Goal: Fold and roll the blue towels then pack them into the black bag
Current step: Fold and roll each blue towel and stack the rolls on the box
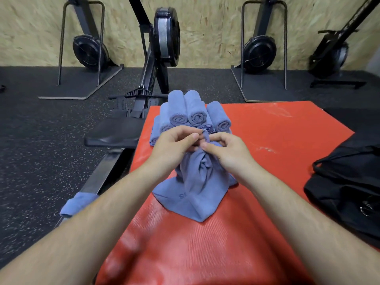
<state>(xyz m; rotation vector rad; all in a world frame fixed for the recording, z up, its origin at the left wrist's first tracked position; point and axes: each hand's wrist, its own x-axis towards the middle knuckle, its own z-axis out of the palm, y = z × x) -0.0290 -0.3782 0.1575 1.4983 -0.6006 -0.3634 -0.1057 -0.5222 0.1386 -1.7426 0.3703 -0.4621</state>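
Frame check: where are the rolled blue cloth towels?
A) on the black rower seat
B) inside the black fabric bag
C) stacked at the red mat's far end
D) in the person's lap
C: the rolled blue cloth towels lie stacked at the far end of the red mat, apart from the black fabric bag; the left hand and right hand pinch a loose blue towel.

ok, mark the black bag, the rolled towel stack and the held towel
black bag (345, 188), head view, side fabric
rolled towel stack (197, 117), head view, spiral end of top roll
held towel (195, 192), head view, draped lower fabric
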